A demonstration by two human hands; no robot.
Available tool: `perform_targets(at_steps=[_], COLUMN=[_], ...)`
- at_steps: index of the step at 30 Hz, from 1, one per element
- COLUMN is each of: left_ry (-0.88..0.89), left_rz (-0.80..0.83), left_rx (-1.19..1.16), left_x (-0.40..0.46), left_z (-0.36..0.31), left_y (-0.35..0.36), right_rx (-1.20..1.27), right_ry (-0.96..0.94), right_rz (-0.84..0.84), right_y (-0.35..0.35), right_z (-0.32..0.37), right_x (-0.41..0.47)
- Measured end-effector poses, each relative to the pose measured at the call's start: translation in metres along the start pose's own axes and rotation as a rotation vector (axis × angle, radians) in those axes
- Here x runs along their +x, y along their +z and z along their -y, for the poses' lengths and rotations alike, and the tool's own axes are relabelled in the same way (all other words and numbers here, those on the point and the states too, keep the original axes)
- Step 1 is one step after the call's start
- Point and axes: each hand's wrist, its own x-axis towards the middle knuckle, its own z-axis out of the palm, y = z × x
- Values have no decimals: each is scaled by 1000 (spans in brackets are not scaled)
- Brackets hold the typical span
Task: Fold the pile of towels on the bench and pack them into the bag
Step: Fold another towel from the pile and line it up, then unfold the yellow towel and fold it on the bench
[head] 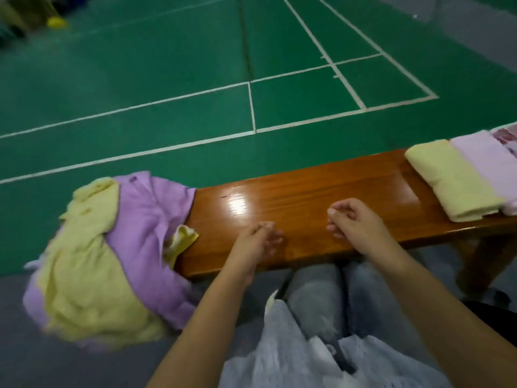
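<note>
- We are between towels: our left hand (258, 242) and right hand (351, 219) hover over the bare middle of the wooden bench (307, 189), fingers loosely curled, holding nothing.
- The unfolded pile (112, 247), lilac and yellow towels tangled together, hangs over the bench's left end, just beside our left hand.
- A folded yellow towel (453, 180) and a folded pink towel (486, 158) lie side by side at the right end.
- No bag is in view.
- Next, we judge, the left hand must pull one towel free and spread it flat between the hands.

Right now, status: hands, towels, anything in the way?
Left hand and right hand empty over bench. Unfolded pile left, folded towels right. Nothing in the way.
</note>
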Motion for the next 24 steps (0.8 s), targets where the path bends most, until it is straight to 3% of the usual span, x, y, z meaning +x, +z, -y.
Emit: perform_targets(at_steps=[5,11,13,17,24], left_ry=[252,437,371,44,115], left_rz=[-484,-1125,-1272,-1256,-1155], left_rx=[-108,399,530,531,268], left_x=[-27,-59,-60,-55,-71], left_z=[-2,-3,0,11,10], left_y=[-87,-187,-218,-266,-286], right_rx=[-155,-247,-254,-245,-207], right_ry=[-91,-200,-198,-177,-134], right_rz=[118,310,345,371,335], right_y=[71,140,154,169,164], right_z=[29,49,50,50,42], right_x=[-2,-3,-3,-5,-5])
